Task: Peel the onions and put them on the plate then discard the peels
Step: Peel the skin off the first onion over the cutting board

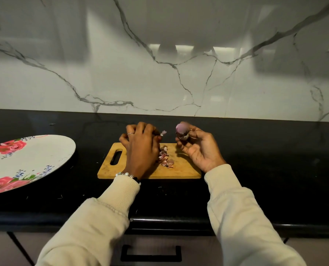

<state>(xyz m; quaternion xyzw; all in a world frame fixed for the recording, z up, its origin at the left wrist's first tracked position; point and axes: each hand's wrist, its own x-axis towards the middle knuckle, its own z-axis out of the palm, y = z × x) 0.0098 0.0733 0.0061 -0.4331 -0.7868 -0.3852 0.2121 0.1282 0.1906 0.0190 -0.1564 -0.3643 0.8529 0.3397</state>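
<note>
My right hand (196, 148) holds a small purple onion (181, 132) between fingers and thumb, above the far right corner of the wooden cutting board (182, 169). My left hand (140, 144) hovers over the board's middle with curled fingers and pinches a strip of peel (163, 133) at its fingertips. A small heap of pink peels (165, 158) lies on the board just right of my left hand. The white plate with red roses (50, 150) sits at the far left of the counter; nothing shows on its visible part.
The black counter (265, 160) runs across the view, with a marble backsplash (179, 77) behind it. Small peel scraps lie on the counter before the board. A drawer with a black handle (150, 254) is below the counter's front edge.
</note>
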